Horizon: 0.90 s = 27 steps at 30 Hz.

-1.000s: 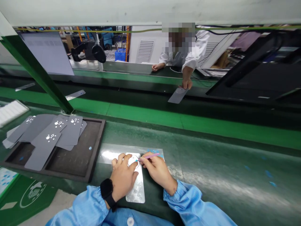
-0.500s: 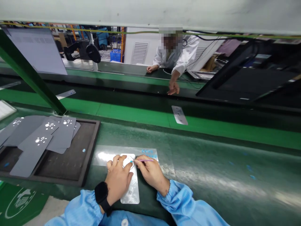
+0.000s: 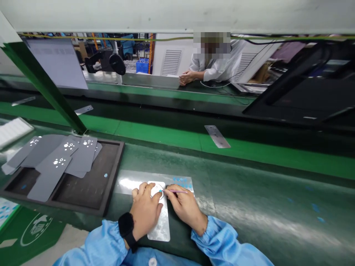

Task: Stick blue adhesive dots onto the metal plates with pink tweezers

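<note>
A silvery, phone-sized plate with a round white area near its top lies on the green bench. My left hand, a dark watch at its wrist, rests over the plate's left side with fingers spread. Between thumb and fingertips my right hand pinches a thin pink stick. The stick's left end is at a small blue piece on the white area. Behind the plate lies a clear sheet with several blue pieces at its right end.
A dark tray at left holds several grey plates with holes. Beside it stands a slanted green post. Another plate lies on the green strip beyond the bench. Across, a person in white leans on the far bench.
The whole view has shifted slightly. My hands keep nearly the same pose on the plate and stick. The person opposite has drawn back an outstretched arm, bringing both hands together.
</note>
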Motion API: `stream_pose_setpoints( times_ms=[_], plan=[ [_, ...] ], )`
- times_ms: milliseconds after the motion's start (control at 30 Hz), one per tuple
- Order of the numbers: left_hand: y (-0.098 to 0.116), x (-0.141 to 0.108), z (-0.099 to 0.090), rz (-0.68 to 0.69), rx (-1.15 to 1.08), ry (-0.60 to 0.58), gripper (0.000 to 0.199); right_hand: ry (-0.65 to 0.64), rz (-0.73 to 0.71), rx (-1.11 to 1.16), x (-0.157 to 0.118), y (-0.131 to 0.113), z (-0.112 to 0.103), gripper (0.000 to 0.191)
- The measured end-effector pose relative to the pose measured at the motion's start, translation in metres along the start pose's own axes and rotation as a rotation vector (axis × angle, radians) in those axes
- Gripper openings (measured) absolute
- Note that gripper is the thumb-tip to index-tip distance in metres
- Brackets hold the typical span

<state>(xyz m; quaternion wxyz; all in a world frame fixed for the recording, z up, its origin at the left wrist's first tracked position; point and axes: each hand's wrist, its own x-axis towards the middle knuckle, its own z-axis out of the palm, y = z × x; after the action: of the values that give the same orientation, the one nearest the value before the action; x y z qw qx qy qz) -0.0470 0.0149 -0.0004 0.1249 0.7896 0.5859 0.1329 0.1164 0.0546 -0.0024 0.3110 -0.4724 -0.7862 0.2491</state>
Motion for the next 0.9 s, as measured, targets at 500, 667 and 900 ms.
stream_pose_setpoints(
  times_ms=[500,667,900],
  plan=[
    [0.0022,-0.0002,-0.0005,0.012,0.015,0.033,0.022,-0.023,0.064,0.06,-0.0015,0.0007,-0.001,0.029],
    [0.0023,-0.0002,0.0001,0.012,0.018,0.029,0.022,-0.029,0.056,0.052,-0.0021,0.0015,0.0,0.029],
    [0.0019,-0.001,0.0031,0.018,0.028,0.043,0.022,-0.036,0.062,0.073,-0.0009,0.0023,0.0033,0.029]
  ],
)
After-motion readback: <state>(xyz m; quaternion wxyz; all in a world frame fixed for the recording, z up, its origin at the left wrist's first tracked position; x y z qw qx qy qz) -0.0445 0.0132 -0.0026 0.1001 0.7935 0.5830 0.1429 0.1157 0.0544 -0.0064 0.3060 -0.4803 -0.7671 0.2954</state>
